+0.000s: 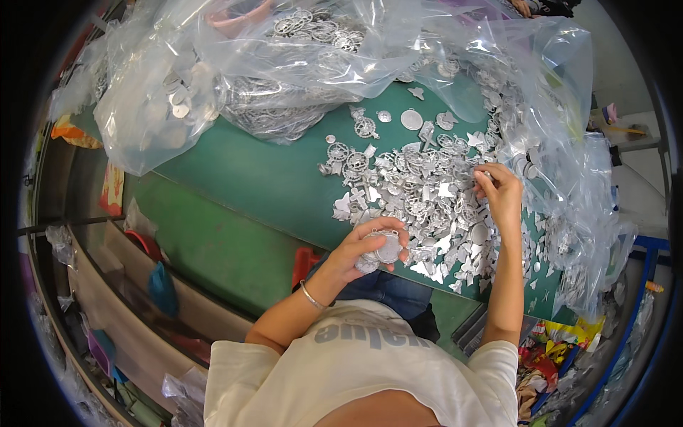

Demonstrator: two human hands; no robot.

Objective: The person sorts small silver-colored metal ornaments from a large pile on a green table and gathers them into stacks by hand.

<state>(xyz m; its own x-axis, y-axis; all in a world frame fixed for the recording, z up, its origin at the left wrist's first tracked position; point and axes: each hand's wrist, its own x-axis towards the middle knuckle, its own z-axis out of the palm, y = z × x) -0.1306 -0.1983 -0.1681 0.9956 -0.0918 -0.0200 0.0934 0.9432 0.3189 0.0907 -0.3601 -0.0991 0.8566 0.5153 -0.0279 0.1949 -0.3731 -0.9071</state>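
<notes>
My left hand [363, 249] is closed round several round silver-grey metal pendants [388, 247] at the table's near edge, one disc facing up. At the right side of a wide heap of silver metal charms [434, 185], my right hand [500, 186] has its thumb and fingers pinched together. What sits between those fingertips, if anything, is too small to make out. The heap mixes round openwork pieces, plain discs and star or butterfly shapes. Beyond it a plain round disc [411, 119] lies apart on the green table [263, 178].
Clear plastic bags [284, 78] full of metal pieces cover the table's far side. More clear plastic [590, 192] hangs along the right edge. A red stool [304, 263] stands by my left. Brown shelving [156, 306] lies at left, and colourful wrappers [555, 356] fill the lower right.
</notes>
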